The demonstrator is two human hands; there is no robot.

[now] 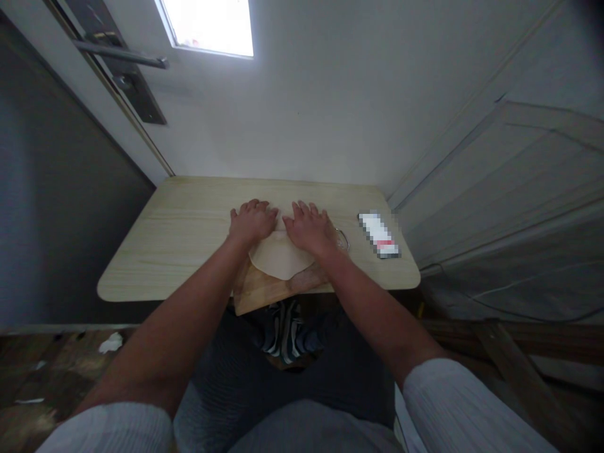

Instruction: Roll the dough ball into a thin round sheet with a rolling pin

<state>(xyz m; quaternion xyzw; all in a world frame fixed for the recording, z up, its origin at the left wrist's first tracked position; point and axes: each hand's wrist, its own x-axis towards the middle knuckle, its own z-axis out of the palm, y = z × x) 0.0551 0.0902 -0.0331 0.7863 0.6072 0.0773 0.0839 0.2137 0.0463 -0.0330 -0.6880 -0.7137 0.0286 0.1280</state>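
Note:
A flat, pale sheet with a rounded near edge, looking like rolled-out dough (282, 257), lies on a wooden cutting board (257, 290). My left hand (253, 220) rests palm down on its far left part, fingers stretched forward. On the far right part lies my right hand (309, 225), also palm down with its fingers apart. Both thumbs point toward each other, and a faint crease crosses the sheet between them. The hands cover much of the sheet's far side. A metal ring handle (343, 240) shows at the board's right, partly behind my right hand.
The board sits on a light wood tabletop (155, 251) and juts past its near edge. A phone (379, 235) lies to the right. Behind the table stands a white door with a metal handle (127, 55). Plastic sheeting (519, 233) covers the right side.

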